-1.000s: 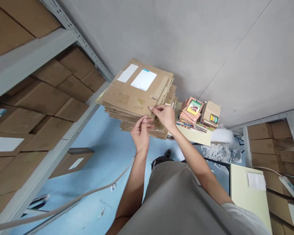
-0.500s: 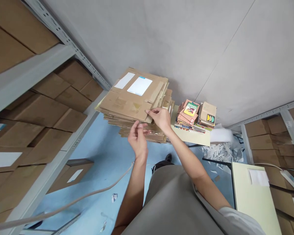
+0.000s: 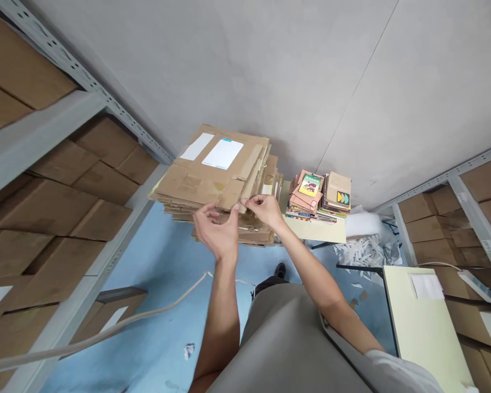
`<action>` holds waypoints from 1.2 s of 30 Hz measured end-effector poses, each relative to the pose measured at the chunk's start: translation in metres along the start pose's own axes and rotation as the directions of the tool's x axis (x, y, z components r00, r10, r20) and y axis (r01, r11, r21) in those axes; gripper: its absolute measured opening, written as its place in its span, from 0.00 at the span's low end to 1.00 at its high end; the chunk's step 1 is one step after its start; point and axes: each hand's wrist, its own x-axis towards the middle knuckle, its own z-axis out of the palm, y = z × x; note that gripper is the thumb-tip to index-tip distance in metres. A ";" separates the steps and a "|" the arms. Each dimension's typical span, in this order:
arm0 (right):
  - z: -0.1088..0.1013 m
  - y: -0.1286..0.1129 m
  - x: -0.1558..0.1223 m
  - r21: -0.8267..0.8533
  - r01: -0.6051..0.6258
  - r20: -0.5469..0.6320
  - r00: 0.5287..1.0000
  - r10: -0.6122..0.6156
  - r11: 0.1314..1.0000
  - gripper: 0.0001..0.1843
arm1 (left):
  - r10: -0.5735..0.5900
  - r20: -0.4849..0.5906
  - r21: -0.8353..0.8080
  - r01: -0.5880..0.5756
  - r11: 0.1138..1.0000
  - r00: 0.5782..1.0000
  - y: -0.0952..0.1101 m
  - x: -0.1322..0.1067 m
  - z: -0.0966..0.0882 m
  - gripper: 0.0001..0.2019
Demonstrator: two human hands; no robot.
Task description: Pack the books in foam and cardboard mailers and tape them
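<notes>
A pile of flattened cardboard boxes stands against the wall in front of me, its layers uneven at the edges. The top flattened cardboard box bears two white labels and strips of brown tape. My right hand pinches this box at its near right corner between thumb and fingertips. Just left of that corner, my left hand is at the near edge with thumb and fingers apart. Its thumb tip points up beside the right fingertips, and the fingers touch the edge, partly curled.
Stacked books sit right of the pile on a pale table. Shelving with cardboard boxes lines the left. Shredded paper and a second pale table lie right. A cable crosses at left.
My left hand has opened, thumb and fingers spreading apart, and has come up to the cardboard's near edge. My right hand keeps pinching the corner. The view has shifted slightly.
</notes>
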 end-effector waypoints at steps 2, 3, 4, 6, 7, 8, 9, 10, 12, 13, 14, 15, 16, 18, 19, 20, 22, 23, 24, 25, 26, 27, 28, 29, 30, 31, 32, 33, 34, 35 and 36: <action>-0.002 0.005 -0.004 0.110 -0.011 -0.003 1.000 0.011 0.994 0.28 | 0.125 0.045 0.069 -0.128 0.989 0.991 0.004 0.003 -0.005 0.20; -0.004 0.009 -0.008 0.162 -0.014 -0.008 1.000 0.016 0.987 0.28 | 0.157 0.070 0.073 -0.162 0.984 0.985 0.005 0.005 -0.007 0.15; -0.007 0.012 -0.012 0.208 -0.017 -0.015 1.000 0.020 0.978 0.28 | 0.173 0.085 0.069 -0.179 0.981 0.981 0.006 0.006 -0.009 0.11; -0.014 0.021 -0.019 0.275 -0.034 -0.015 0.999 0.040 0.961 0.28 | 0.186 0.107 0.051 -0.192 0.980 0.977 0.007 0.008 -0.012 0.08; -0.016 0.025 -0.022 0.298 -0.049 -0.005 0.999 0.053 0.953 0.27 | 0.191 0.123 0.042 -0.198 0.979 0.974 0.007 0.009 -0.012 0.08; -0.018 0.028 -0.023 0.323 -0.063 0.011 0.998 0.063 0.944 0.28 | 0.200 0.140 0.033 -0.206 0.978 0.970 0.007 0.010 -0.012 0.07; -0.019 0.030 -0.025 0.350 -0.071 0.030 0.997 0.065 0.934 0.29 | 0.211 0.156 0.025 -0.217 0.976 0.965 0.006 0.010 -0.012 0.07; -0.020 0.031 -0.026 0.378 -0.070 0.046 0.997 0.056 0.923 0.31 | 0.225 0.166 0.018 -0.231 0.973 0.960 0.006 0.011 -0.011 0.06; -0.025 0.031 -0.032 0.418 -0.036 0.044 0.999 0.019 0.908 0.34 | 0.242 0.167 0.018 -0.249 0.968 0.956 0.005 0.012 -0.010 0.07; -0.030 0.029 -0.037 0.421 -0.014 0.029 1.000 0.003 0.907 0.34 | 0.242 0.157 0.025 -0.249 0.968 0.957 0.005 0.012 -0.009 0.07; -0.037 0.027 -0.043 0.413 0.006 0.006 1.000 -0.009 0.911 0.33 | 0.237 0.145 0.036 -0.244 0.969 0.961 0.004 0.013 -0.009 0.07; -0.046 0.026 -0.052 0.394 0.025 -0.022 1.000 -0.018 0.919 0.32 | 0.228 0.132 0.049 -0.236 0.970 0.965 0.003 0.015 -0.010 0.07; -0.057 0.024 -0.062 0.370 0.048 -0.060 0.998 -0.027 0.928 0.30 | 0.219 0.125 0.062 -0.227 0.972 0.968 0.002 0.016 -0.010 0.06; -0.084 0.024 -0.085 0.305 0.117 -0.143 0.987 -0.076 0.945 0.27 | 0.198 0.125 0.088 -0.210 0.974 0.972 0.000 0.021 -0.012 0.06; -0.099 0.025 -0.097 0.262 0.164 -0.190 0.975 -0.116 0.951 0.25 | 0.188 0.132 0.102 -0.202 0.974 0.973 -0.001 0.024 -0.012 0.06; -0.115 0.026 -0.110 0.213 0.211 -0.239 0.958 -0.158 0.954 0.23 | 0.179 0.137 0.116 -0.195 0.974 0.974 -0.001 0.026 -0.011 0.07; -0.148 0.034 -0.136 0.113 0.259 -0.330 0.920 -0.210 0.959 0.20 | 0.177 0.123 0.133 -0.193 0.972 0.977 0.005 0.025 -0.005 0.11; -0.164 0.039 -0.149 0.062 0.256 -0.366 0.905 -0.217 0.965 0.20 | 0.189 0.111 0.127 -0.203 0.971 0.976 0.010 0.021 0.001 0.14; -0.180 0.045 -0.163 0.015 0.241 -0.398 0.892 -0.215 0.970 0.21 | 0.211 0.110 0.103 -0.223 0.969 0.971 0.018 0.013 0.010 0.16; -0.196 0.052 -0.177 -0.024 0.215 -0.428 0.880 -0.205 0.976 0.22 | 0.239 0.129 0.058 -0.248 0.967 0.962 0.028 0.003 0.021 0.18; -0.210 0.059 -0.191 -0.054 0.189 -0.458 0.868 -0.192 0.981 0.22 | 0.270 0.170 -0.008 -0.273 0.962 0.948 0.040 -0.012 0.034 0.19; -0.224 0.067 -0.206 -0.082 0.162 -0.489 0.853 -0.182 0.983 0.23 | 0.303 0.243 -0.095 -0.289 0.953 0.921 0.053 -0.029 0.049 0.19; -0.237 0.074 -0.221 -0.111 0.135 -0.522 0.835 -0.174 0.985 0.23 | 0.332 0.327 -0.194 -0.281 0.940 0.885 0.066 -0.049 0.065 0.19; -0.248 0.082 -0.237 -0.142 0.109 -0.556 0.814 -0.171 0.984 0.23 | 0.354 0.407 -0.284 -0.252 0.925 0.842 0.080 -0.071 0.080 0.20; -0.259 0.089 -0.254 -0.176 0.082 -0.589 0.789 -0.172 0.981 0.23 | 0.374 0.481 -0.364 -0.207 0.908 0.793 0.093 -0.093 0.097 0.22; -0.269 0.097 -0.272 -0.209 0.052 -0.620 0.766 -0.173 0.977 0.21 | 0.394 0.540 -0.432 -0.157 0.888 0.744 0.106 -0.115 0.113 0.24; -0.278 0.104 -0.290 -0.238 0.018 -0.647 0.743 -0.172 0.971 0.20 | 0.413 0.582 -0.484 -0.110 0.868 0.701 0.118 -0.136 0.130 0.26; -0.286 0.111 -0.309 -0.261 -0.020 -0.672 0.722 -0.166 0.965 0.18 | 0.431 0.610 -0.522 -0.071 0.850 0.665 0.130 -0.157 0.148 0.29; -0.293 0.119 -0.328 -0.275 -0.061 -0.694 0.703 -0.154 0.959 0.17 | 0.448 0.630 -0.551 -0.042 0.834 0.635 0.140 -0.178 0.167 0.31; -0.300 0.127 -0.348 -0.282 -0.105 -0.714 0.687 -0.135 0.954 0.16 | 0.465 0.647 -0.574 -0.017 0.819 0.604 0.151 -0.200 0.186 0.33; -0.306 0.136 -0.368 -0.283 -0.152 -0.733 0.670 -0.112 0.947 0.16 | 0.482 0.666 -0.594 0.015 0.804 0.570 0.161 -0.224 0.205 0.35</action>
